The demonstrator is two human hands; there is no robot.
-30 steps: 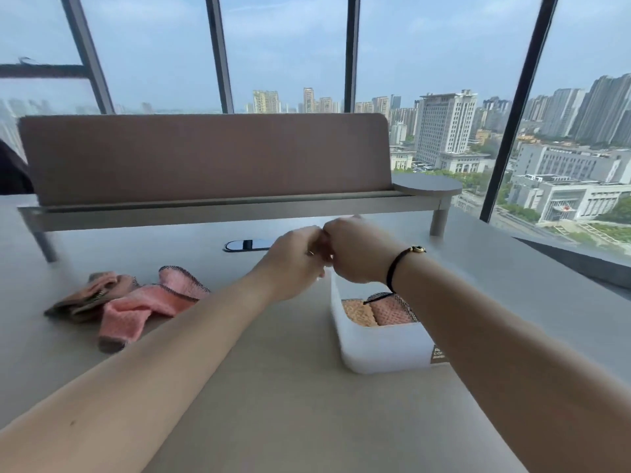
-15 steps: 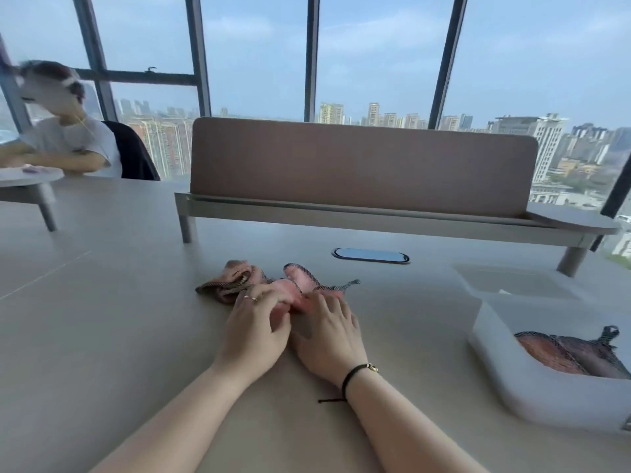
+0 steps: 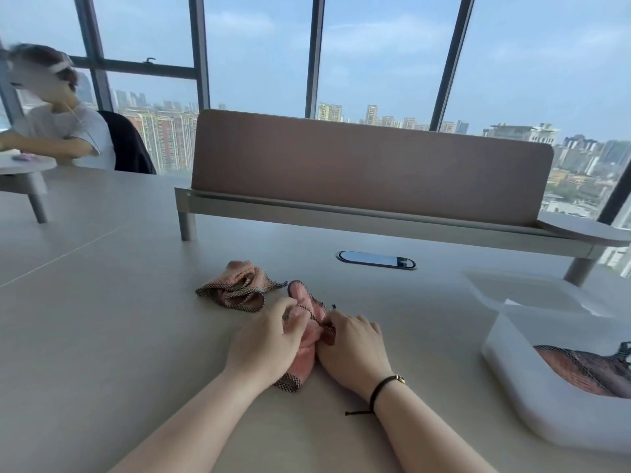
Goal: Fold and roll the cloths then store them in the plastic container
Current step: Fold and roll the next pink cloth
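At the centre of the frame my left hand (image 3: 264,343) and right hand (image 3: 353,349) both grip a crumpled pink cloth with a dark checked edge (image 3: 304,356) on the pale beige table (image 3: 102,336), the fingers of each hand curled into its folds. A second crumpled pink cloth (image 3: 237,290) lies just above and left, apart from my hands. At the lower right stands the white plastic container (image 3: 532,390), with a rolled reddish cloth (image 3: 587,370) inside.
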